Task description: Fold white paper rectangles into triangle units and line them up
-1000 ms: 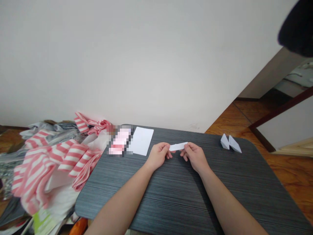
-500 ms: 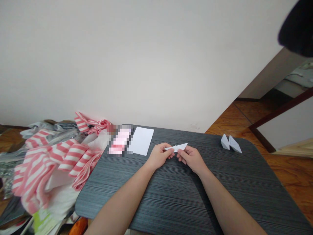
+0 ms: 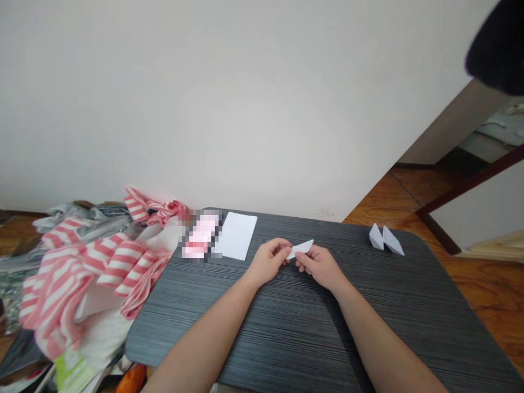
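A small piece of folded white paper [image 3: 302,249] is held between my two hands, above the middle of the dark table [image 3: 282,327]. My left hand [image 3: 268,262] pinches its left end, with the thumb over it and that end mostly covered by the fingers. At the lower edge on the right side, my right hand [image 3: 319,265] grips it between thumb and fingers. A pointed tip sticks up to the right. Farther right on the table stand folded white paper shapes [image 3: 392,241] with pointed ends, close beside each other.
White paper sheets [image 3: 238,236] lie at the table's back left, beside a pixelated phone-like object [image 3: 202,234]. Left of the table is a heap of pink-and-white striped cloth [image 3: 61,295] and bags. A pale wall [image 3: 245,109] rises behind the table.
My left thumb and fingers have shifted over the paper's left end, so its left tip, visible before, is now covered. My right hand has barely moved.
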A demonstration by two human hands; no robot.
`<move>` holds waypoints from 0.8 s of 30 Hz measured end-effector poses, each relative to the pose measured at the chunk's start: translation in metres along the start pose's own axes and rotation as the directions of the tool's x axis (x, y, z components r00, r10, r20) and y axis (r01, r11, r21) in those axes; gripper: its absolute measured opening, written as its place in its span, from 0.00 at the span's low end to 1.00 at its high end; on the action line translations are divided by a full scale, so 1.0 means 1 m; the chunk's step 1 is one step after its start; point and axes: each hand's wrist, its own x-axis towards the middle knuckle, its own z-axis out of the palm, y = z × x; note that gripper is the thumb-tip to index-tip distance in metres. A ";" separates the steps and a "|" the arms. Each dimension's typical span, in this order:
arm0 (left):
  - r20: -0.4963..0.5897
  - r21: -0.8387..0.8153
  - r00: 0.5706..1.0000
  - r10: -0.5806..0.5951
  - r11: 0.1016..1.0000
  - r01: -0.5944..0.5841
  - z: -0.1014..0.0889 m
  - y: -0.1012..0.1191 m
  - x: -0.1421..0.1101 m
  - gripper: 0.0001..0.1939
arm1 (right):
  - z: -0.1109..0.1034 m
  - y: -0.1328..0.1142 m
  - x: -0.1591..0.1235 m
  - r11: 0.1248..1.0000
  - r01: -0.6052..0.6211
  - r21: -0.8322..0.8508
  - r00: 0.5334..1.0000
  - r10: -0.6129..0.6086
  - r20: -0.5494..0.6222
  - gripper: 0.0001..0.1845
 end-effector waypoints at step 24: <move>0.007 -0.022 1.000 -0.024 0.999 0.025 0.000 0.001 0.000 0.10 | -0.001 0.005 0.000 0.996 0.037 -0.081 0.997 -0.043 -0.071 0.13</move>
